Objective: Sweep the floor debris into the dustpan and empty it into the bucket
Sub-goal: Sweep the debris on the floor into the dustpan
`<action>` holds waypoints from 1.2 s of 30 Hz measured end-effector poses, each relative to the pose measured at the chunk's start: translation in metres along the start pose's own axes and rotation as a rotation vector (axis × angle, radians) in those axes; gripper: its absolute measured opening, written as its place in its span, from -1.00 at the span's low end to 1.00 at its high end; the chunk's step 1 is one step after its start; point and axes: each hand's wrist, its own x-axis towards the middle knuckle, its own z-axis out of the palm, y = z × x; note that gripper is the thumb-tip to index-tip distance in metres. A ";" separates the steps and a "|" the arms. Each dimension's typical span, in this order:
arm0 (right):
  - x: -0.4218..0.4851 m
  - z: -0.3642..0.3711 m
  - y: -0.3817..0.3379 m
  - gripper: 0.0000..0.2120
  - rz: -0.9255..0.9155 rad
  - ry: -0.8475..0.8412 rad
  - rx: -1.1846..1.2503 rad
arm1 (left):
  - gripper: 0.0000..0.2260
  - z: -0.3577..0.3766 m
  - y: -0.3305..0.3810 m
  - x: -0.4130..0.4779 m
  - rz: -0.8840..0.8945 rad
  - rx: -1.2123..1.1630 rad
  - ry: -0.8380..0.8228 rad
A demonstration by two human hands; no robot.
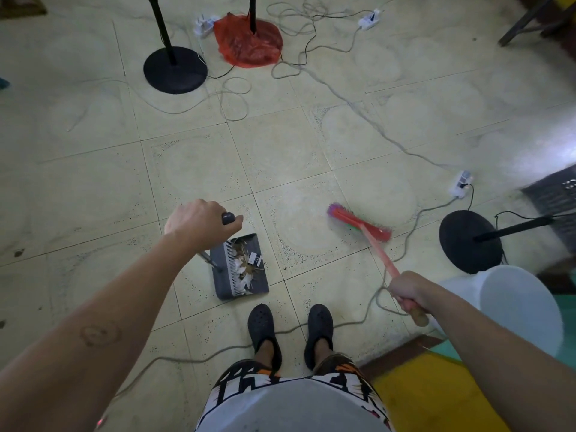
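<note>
Our left hand, arm stretched forward, curls round the black-tipped handle of the dustpan, which sits below it holding debris. Our right hand grips the broom; the white bucket stands just right of it.

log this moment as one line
left hand: grips dustpan handle | right hand: grips broom handle | dustpan: debris inside | broom head: right of dustpan, apart | bucket: right of broom handle

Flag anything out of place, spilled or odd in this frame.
Loose grey cable trails across the floor, looping beside the broom handle, a snag risk. A red plastic bag is bunched around a stand base. Debris sits inside the dustpan; no spill visible.
</note>
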 end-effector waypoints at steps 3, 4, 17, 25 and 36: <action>0.011 0.021 -0.003 -0.61 0.030 -0.035 -0.021 | -0.48 0.001 -0.001 0.002 0.009 0.009 -0.003; 0.011 0.030 -0.005 -0.59 0.039 -0.066 0.006 | -0.48 0.000 -0.001 0.003 0.009 0.005 -0.005; -0.106 0.107 -0.045 -0.85 0.090 -0.606 0.481 | -0.49 -0.004 0.006 0.013 0.017 0.003 0.017; -0.120 0.059 -0.038 -0.89 0.156 -0.807 0.869 | -0.46 -0.004 -0.002 0.008 0.012 -0.030 0.015; -0.106 0.018 -0.017 -0.76 0.142 -0.532 0.687 | -0.51 -0.008 -0.024 -0.009 -0.050 -0.084 -0.030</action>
